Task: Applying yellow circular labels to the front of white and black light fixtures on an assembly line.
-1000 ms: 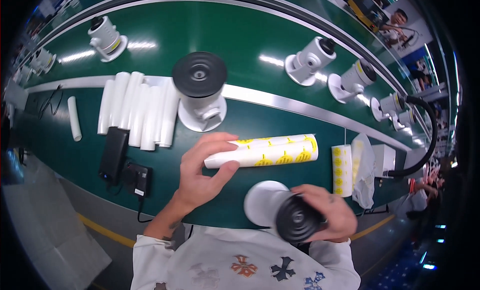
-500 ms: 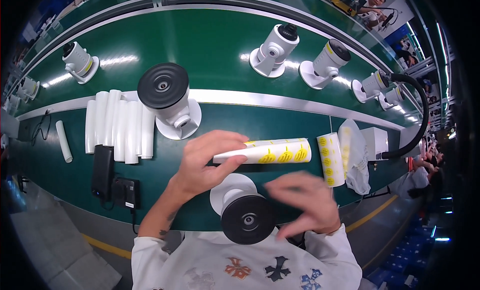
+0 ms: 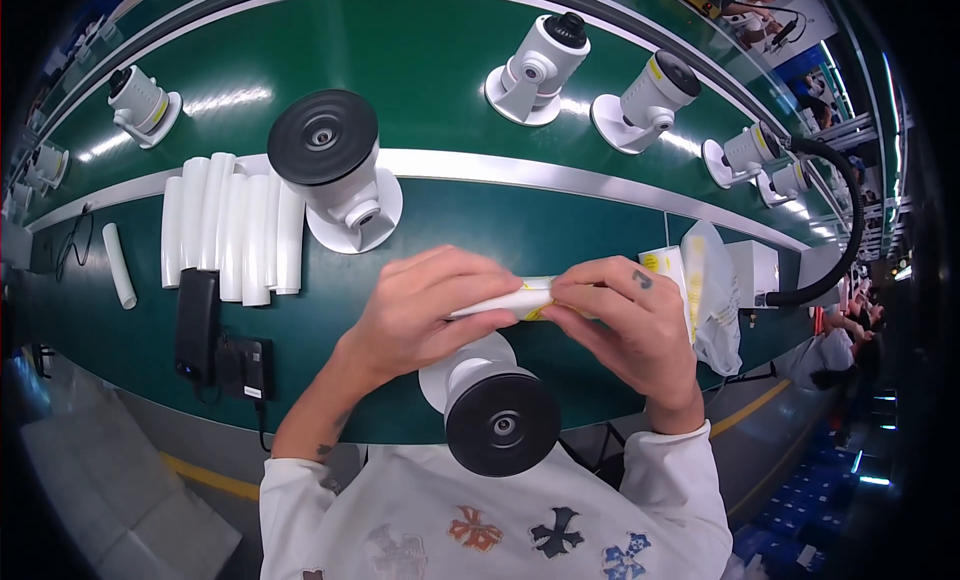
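Observation:
Between my hands is a rolled white sheet of round yellow labels (image 3: 515,301), mostly covered by my fingers. My left hand (image 3: 425,305) is closed around its left end, thumb below and fingers above. Fingers of my right hand (image 3: 635,320) pinch the roll farther right. Just below, close to my body, stands a white camera-like device (image 3: 503,424), its black round disc facing up and its white base under my left hand. A similar device (image 3: 322,138) stands beyond my left hand. Right of my right hand lies another label roll (image 3: 668,270), partly hidden.
Several white tubes (image 3: 235,230) lie at the left, with a black power bank (image 3: 197,325) and a black box (image 3: 243,368) before them. More white devices (image 3: 540,68) stand along the green conveyor belt (image 3: 420,70). A plastic bag (image 3: 712,300) and a black flexible hose (image 3: 850,210) are at the right.
My right hand has moved up from beside the near device and taken hold of the label roll. My left hand keeps its grip on the other end. The whole view has shifted slightly.

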The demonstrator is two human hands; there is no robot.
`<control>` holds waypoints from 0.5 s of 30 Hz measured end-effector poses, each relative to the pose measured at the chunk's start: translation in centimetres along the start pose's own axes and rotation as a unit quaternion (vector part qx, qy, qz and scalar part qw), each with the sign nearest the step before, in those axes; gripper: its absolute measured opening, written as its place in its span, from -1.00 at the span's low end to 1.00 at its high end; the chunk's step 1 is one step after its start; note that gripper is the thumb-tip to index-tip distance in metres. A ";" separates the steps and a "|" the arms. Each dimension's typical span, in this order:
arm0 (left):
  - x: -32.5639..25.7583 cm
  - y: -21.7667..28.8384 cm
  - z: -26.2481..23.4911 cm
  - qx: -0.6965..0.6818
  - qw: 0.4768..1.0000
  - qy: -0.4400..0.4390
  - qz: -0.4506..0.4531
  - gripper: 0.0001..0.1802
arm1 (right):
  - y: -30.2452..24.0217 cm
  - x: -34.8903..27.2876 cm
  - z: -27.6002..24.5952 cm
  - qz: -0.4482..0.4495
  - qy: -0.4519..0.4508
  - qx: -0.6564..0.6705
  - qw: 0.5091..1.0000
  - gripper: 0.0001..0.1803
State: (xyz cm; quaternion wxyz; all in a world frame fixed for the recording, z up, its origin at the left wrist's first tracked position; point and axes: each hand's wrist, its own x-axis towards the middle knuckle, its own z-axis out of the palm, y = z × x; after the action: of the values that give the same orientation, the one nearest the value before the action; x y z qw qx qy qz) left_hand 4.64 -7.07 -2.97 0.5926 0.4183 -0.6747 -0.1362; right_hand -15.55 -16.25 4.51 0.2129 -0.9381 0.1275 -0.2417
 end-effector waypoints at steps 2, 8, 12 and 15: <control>-0.1 -0.3 0.0 -0.013 1.000 -0.004 0.023 -0.69 | 0.0 0.0 0.2 0.011 0.003 0.009 1.000 -0.74; -0.4 0.0 0.3 -0.015 1.000 0.015 0.005 -0.72 | -0.2 -0.2 -0.1 0.025 -0.024 -0.001 0.999 -0.74; -0.6 0.4 0.4 -0.006 1.000 0.019 -0.023 -0.75 | -0.2 -0.6 0.2 0.017 -0.003 -0.004 1.000 -0.79; -0.6 0.6 0.7 0.014 0.998 0.030 -0.060 -0.80 | -0.5 -0.6 0.3 0.011 -0.012 -0.044 0.999 -0.81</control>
State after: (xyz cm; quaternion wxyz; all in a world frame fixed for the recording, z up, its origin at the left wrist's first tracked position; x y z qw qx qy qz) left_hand 3.75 -6.49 -3.16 0.5972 0.4706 -0.6322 -0.1493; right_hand -15.88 -15.52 4.22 0.1754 -0.9480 0.1455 -0.2224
